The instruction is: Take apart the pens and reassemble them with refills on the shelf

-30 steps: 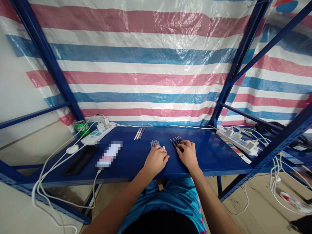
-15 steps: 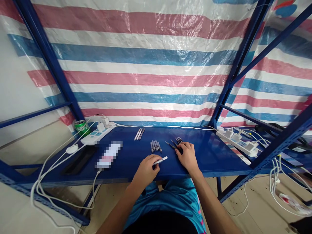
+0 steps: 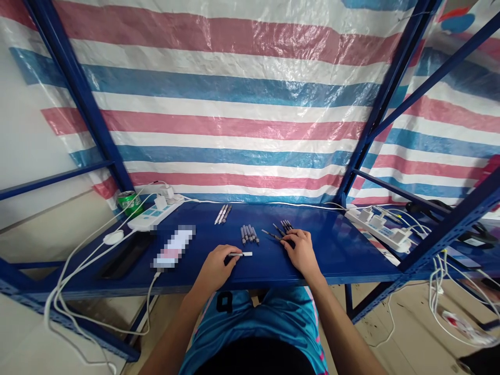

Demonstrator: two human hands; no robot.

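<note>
My left hand [image 3: 215, 265] pinches a slim pen barrel [image 3: 246, 254] with a white end pointing right, just above the blue tabletop. Between the fingertips of my right hand [image 3: 300, 250] is a thin dark pen refill [image 3: 270, 234], its tip toward the left. Beside and behind those fingers lie several more dark refills [image 3: 286, 225]. Between my hands, a little farther back, several greyish pen grip pieces [image 3: 250, 234] sit in a row. Farther left and back, a few whitish pens [image 3: 223, 214] rest side by side.
A phone [image 3: 174, 249], blurred out, lies left on the blue table [image 3: 328, 260] with a cable attached. Behind it are a power strip [image 3: 154, 214] and a green can [image 3: 129, 202]. Another power strip [image 3: 378, 229] is at the right, beside a blue post [image 3: 365, 133].
My left hand has moved left with the pen barrel, which has turned nearly level. The right hand has drawn one refill slightly left, away from the others.
</note>
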